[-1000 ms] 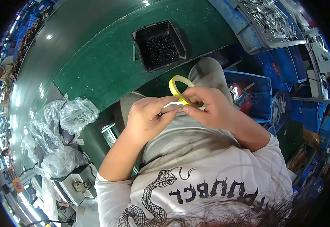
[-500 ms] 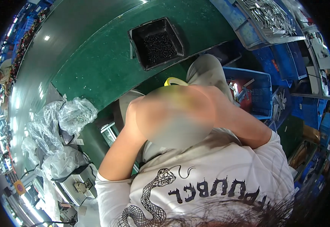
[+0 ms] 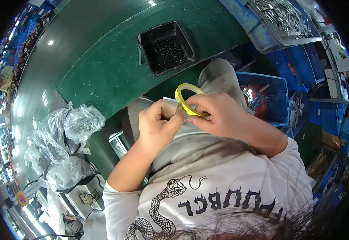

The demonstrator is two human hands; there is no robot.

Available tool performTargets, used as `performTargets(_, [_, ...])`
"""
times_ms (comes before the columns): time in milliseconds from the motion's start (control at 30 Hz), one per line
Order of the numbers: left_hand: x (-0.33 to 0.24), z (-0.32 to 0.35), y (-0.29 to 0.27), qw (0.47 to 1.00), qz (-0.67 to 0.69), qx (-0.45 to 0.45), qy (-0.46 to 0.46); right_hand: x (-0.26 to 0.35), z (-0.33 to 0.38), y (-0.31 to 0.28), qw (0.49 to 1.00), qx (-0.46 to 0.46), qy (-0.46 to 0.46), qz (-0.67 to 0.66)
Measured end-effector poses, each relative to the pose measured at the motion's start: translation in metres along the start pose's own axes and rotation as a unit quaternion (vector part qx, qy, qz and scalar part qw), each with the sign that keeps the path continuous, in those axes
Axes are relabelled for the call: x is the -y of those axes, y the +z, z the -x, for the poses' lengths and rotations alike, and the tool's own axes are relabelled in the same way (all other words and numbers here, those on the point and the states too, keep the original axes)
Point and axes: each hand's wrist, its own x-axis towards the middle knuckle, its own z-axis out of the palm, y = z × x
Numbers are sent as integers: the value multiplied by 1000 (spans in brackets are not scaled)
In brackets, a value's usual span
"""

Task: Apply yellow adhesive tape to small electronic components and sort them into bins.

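Close together above my lap are both hands. My left hand [image 3: 158,123] is closed, its thumb and fingers pinching a small flat silvery piece [image 3: 169,107]; the kind of piece cannot be made out. In my right hand [image 3: 220,114], a roll of yellow tape [image 3: 179,94] is gripped by its lower right side, with the ring tilted up. The tape's lower left edge meets or nearly meets the silvery piece. Whether a strip of tape joins the two is too small to tell.
A black bin [image 3: 154,69] of small dark parts stands on the green table [image 3: 102,76]. To the right are a blue crate [image 3: 276,82] with metal pieces and a raised bin [image 3: 280,44] of metal strips. Clear plastic bags [image 3: 84,122] lie at the left.
A blur hid most of both hands earlier; now they show. More of the yellow roll stands in view above my right hand. The surroundings have hardly shifted.
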Motion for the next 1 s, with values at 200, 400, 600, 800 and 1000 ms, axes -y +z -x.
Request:
performTargets(200, [5,2,4,976,172,-29,-134,13,0,-4,996,5,79,-42])
performTargets(400, [4,5,7,970,203,-9,-137,-3,-7,3,997,-60,-27,-49])
performTargets(600, [0,1,6,962,218,-11,-163,-16,-7,7,994,-11,-1,-111])
performTargets(800, [3,3,8,968,209,-12,-138,-12,-10,8,991,-63,-23,-117])
performTargets(1000, [2,4,8,967,207,-11,-146,-12,-9,2,991,-79,-6,-108])
